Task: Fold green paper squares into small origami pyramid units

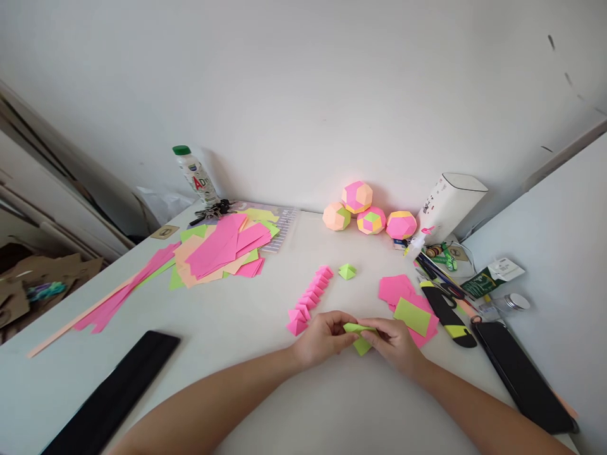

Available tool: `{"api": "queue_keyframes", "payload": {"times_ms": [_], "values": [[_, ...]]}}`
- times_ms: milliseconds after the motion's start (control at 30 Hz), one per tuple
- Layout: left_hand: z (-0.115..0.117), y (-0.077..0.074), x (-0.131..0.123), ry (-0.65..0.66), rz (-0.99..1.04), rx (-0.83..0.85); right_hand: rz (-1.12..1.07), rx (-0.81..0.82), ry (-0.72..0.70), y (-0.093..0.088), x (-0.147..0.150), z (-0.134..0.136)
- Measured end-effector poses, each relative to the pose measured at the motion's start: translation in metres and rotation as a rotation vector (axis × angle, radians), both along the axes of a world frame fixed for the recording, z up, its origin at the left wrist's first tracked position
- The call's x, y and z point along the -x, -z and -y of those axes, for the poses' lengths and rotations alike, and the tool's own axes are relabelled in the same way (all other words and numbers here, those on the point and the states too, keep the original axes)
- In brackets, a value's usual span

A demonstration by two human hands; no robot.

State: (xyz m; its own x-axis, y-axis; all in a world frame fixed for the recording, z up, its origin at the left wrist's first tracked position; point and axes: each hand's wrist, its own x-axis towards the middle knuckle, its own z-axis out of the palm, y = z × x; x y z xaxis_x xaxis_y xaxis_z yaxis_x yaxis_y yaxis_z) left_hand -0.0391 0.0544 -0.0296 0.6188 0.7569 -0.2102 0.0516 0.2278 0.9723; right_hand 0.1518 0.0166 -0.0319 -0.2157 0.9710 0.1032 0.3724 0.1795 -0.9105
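Note:
Between my two hands, just above the white table, is a partly folded piece of lime-green paper (363,345). My left hand (323,339) pinches its left side, and my right hand (396,341) grips its right side with thumb and fingers. Left of and beyond my left hand runs a row of folded pink paper units (312,297). One folded green paper unit (347,271) sits beyond the hands. Right of my right hand, a flat green sheet (412,316) lies on several pink sheets (397,289).
A pile of coloured paper (222,249) lies at the back left near a bottle (196,177). Several paper balls (371,220) rest against the wall. At right are a black-and-yellow cutter (448,314) and a dark phone (519,373). A black slab (116,392) lies front left.

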Motion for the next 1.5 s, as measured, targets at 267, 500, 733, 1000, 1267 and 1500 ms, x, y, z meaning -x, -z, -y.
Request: {"api": "queue_keyframes", "payload": {"times_ms": [267, 500, 733, 1000, 1267, 1500], "values": [[0.000, -0.002, -0.002, -0.070, 0.014, 0.046, -0.046, 0.080, -0.005, -0.001, 0.000, -0.001], [-0.001, -0.001, -0.002, -0.078, 0.030, 0.057, -0.064, 0.111, -0.017, -0.004, -0.001, -0.002], [0.000, 0.001, -0.002, -0.063, 0.020, 0.047, -0.073, 0.133, -0.032, -0.007, -0.001, -0.002], [0.000, -0.005, -0.003, -0.061, -0.026, 0.033, -0.077, 0.139, -0.045, -0.007, -0.002, -0.002], [0.001, -0.007, -0.001, -0.065, 0.009, 0.027, -0.118, 0.159, -0.049, -0.006, -0.002, -0.003], [0.001, -0.009, 0.000, -0.110, 0.066, 0.033, -0.167, 0.203, -0.035, -0.007, -0.003, -0.003]]}}
